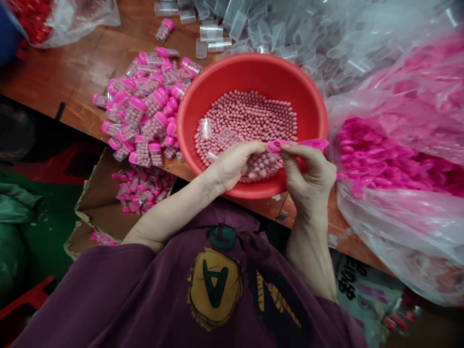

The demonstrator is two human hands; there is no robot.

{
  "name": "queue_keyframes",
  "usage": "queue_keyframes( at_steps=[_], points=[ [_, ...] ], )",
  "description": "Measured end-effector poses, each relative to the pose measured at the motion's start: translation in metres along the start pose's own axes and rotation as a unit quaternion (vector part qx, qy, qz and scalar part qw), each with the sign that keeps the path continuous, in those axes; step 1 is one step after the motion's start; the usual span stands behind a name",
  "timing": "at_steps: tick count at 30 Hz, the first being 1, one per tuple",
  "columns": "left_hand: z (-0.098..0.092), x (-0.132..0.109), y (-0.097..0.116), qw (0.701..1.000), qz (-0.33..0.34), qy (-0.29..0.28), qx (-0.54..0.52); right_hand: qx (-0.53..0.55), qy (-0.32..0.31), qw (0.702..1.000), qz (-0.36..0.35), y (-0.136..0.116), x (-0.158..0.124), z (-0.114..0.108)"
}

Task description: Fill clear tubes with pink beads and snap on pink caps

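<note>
Over the front of a red bowl (252, 192) of small pink beads (253, 116), my left hand (237, 162) is closed around a clear tube filled with beads (261, 162). My right hand (308, 166) pinches a bright pink plastic cap piece (313, 143), whose ringed left end lies at the tube's mouth, by the left thumb. Whether cap and tube touch is hard to tell. A clear tube (205, 128) rests on the beads at the bowl's left side.
Filled, pink-capped tubes (145, 106) are heaped left of the bowl. An open cardboard box (97, 193) below holds more. Clear tubes (268, 29) lie behind. Pink caps (380, 164) spill from a plastic bag (406, 217) at right. Red pieces (32, 19) sit bagged at upper left.
</note>
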State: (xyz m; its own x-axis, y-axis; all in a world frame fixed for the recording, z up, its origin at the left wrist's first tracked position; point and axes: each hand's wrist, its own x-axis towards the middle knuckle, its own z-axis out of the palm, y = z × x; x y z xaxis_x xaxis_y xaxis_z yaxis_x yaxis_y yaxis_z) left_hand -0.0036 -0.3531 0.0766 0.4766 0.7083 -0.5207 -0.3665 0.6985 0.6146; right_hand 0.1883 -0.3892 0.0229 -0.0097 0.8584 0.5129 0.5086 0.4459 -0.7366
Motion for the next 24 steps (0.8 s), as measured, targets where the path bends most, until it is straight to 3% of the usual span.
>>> queue_keyframes(
  at_steps=[6,9,14,19,24],
  points=[
    [-0.001,0.001,-0.001,1.0,-0.024,0.005,0.019,-0.008,0.005,0.999,-0.047,0.002,0.006,-0.002],
    [-0.001,-0.002,-0.001,1.0,-0.009,0.002,0.011,-0.054,0.042,0.995,-0.077,0.007,0.007,-0.002],
    [-0.004,-0.002,-0.006,0.999,0.047,-0.01,0.02,-0.061,0.049,0.996,-0.03,0.001,0.005,0.002],
    [-0.003,-0.002,-0.008,0.998,0.046,0.031,0.035,-0.05,0.028,0.998,0.007,-0.004,-0.001,0.004],
    [0.0,-0.004,-0.007,0.998,0.043,0.049,0.018,-0.055,0.018,0.998,-0.013,-0.003,-0.005,0.005]
  ],
)
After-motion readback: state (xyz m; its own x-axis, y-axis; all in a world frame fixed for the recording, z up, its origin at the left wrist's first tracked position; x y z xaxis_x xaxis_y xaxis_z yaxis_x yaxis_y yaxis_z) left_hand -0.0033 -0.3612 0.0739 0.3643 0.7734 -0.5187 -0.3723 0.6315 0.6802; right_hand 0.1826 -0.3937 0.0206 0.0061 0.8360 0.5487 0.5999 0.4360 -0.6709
